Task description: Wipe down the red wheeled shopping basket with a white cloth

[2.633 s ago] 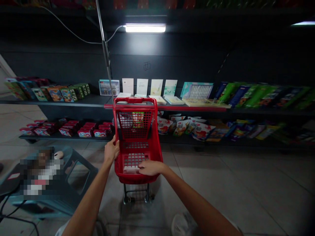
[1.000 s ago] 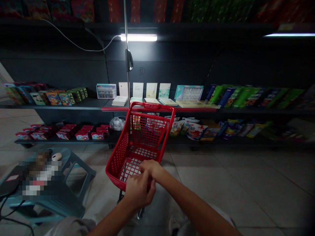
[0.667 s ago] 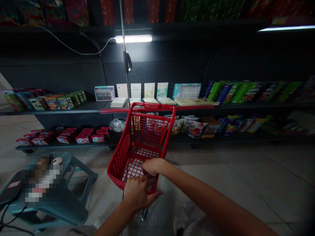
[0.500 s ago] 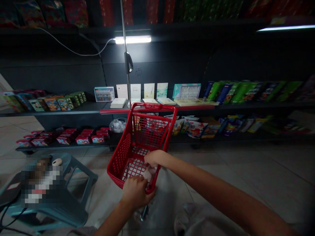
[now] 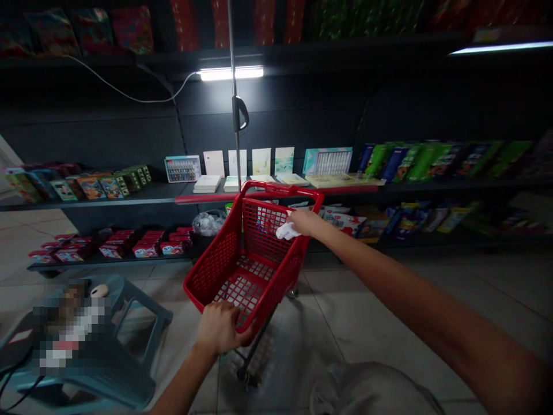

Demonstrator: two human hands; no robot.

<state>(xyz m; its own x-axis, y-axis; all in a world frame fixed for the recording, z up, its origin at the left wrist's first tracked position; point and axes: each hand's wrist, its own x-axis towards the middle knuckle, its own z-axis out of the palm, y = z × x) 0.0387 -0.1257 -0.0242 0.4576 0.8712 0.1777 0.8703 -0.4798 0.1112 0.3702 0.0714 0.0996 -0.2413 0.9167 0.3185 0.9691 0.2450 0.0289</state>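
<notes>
A small red shopping cart stands on the tiled floor in front of me, turned so its handle end points away to the right. My left hand grips the near rim of the cart's basket. My right hand reaches forward to the far right side of the basket, just under the red handle, and holds a crumpled white cloth against the mesh. The basket's floor looks bare.
Dark shelves run along the wall ahead, with boxed toys, cards and snack bags. A metal pole rises behind the cart. A grey-blue plastic stool stands at the lower left. Open tiled floor lies to the right.
My right hand has lifted the white cloth from the near rim up to the far side below the handle. The cart has swung further to the right. My left hand stays on the near rim.
</notes>
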